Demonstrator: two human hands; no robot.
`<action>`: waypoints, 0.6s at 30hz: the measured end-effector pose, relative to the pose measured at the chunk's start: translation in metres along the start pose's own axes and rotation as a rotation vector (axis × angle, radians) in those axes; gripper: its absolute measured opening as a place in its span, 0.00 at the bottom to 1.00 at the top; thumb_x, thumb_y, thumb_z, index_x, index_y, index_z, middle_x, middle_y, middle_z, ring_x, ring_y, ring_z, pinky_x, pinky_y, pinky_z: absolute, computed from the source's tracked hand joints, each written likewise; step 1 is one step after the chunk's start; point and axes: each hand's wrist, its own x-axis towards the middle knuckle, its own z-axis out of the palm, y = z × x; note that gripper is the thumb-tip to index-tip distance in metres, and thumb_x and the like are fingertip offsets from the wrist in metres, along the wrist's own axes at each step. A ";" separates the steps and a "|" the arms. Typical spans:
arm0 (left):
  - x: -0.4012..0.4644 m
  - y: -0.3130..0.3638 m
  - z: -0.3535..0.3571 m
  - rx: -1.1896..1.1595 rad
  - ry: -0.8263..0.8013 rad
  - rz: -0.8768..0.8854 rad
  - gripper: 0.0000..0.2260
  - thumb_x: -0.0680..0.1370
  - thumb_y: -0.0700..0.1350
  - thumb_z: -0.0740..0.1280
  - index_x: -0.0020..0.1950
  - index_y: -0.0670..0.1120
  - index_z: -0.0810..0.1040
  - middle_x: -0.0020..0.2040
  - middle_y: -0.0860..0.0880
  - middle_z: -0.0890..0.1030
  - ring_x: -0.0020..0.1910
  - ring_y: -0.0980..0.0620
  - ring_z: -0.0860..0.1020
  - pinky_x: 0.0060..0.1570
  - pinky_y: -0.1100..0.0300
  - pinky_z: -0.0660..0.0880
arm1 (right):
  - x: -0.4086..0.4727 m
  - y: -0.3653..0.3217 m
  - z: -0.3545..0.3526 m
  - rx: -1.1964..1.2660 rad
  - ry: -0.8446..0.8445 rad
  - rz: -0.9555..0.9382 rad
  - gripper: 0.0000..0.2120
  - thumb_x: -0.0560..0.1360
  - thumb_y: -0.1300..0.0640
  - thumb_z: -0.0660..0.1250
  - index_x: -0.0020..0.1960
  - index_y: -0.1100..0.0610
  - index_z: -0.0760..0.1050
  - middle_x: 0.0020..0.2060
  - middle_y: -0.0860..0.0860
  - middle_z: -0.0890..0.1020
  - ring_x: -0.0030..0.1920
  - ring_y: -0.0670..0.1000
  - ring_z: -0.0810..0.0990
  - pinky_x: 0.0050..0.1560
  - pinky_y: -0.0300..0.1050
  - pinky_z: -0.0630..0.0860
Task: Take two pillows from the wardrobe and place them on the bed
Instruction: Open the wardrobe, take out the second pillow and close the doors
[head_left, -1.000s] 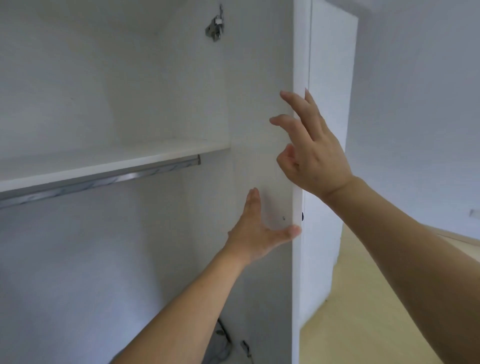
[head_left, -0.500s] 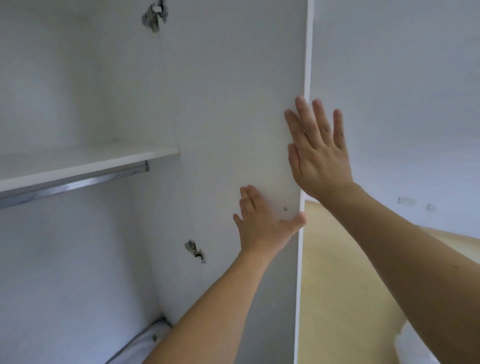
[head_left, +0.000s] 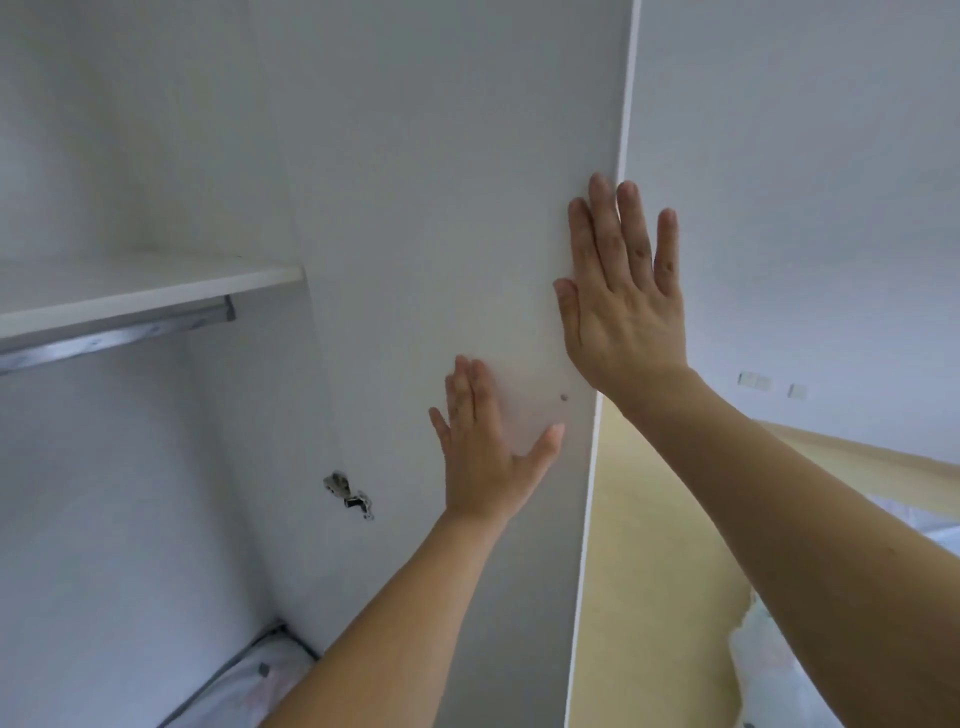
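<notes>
Pressing flat against the open wardrobe door (head_left: 441, 208), both hands are spread with straight fingers — nothing is being gripped in either. The left hand (head_left: 488, 457) is lying palm-down on the door's inner face, thumb stretched toward the door's edge, just below a small dark screw hole (head_left: 564, 397). The right hand (head_left: 621, 301) is sitting higher, its palm wrapping over the white edge, fingers pointing up and lying against the outer side. Inside the wardrobe, a white shelf (head_left: 145, 288) is running across the upper left with a metal rail (head_left: 114, 335) tucked just beneath it, and a metal hinge (head_left: 348, 496) is showing on the door's inner face below the shelf. Down at the bottom left, a pillow (head_left: 249, 680) in a clear zip bag with dark piping is resting on the wardrobe floor — partly hidden by the left forearm. Beyond the door, yellowish flooring (head_left: 649, 597) is showing, and something white and crumpled (head_left: 763, 670) is peeking out beside the right forearm; whether it is bedding I cannot tell.
</notes>
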 end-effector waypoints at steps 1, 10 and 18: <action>-0.006 -0.027 -0.010 0.012 -0.024 0.023 0.46 0.71 0.72 0.57 0.78 0.47 0.42 0.79 0.47 0.42 0.77 0.51 0.40 0.74 0.44 0.39 | -0.005 -0.016 0.003 0.019 -0.007 -0.002 0.28 0.82 0.50 0.50 0.78 0.61 0.51 0.77 0.57 0.54 0.78 0.57 0.51 0.76 0.56 0.40; -0.078 -0.232 -0.148 0.432 -0.095 -0.177 0.39 0.76 0.70 0.46 0.78 0.47 0.40 0.79 0.48 0.39 0.77 0.51 0.37 0.75 0.50 0.38 | -0.050 -0.223 0.049 0.428 -0.308 -0.209 0.30 0.82 0.47 0.45 0.78 0.63 0.48 0.78 0.59 0.49 0.78 0.56 0.43 0.77 0.56 0.38; -0.159 -0.371 -0.270 0.611 -0.079 -0.461 0.40 0.76 0.70 0.48 0.78 0.48 0.38 0.79 0.50 0.37 0.76 0.53 0.35 0.75 0.51 0.38 | -0.103 -0.425 0.077 0.693 -0.640 -0.542 0.31 0.80 0.43 0.39 0.78 0.60 0.42 0.78 0.56 0.44 0.78 0.55 0.40 0.77 0.55 0.39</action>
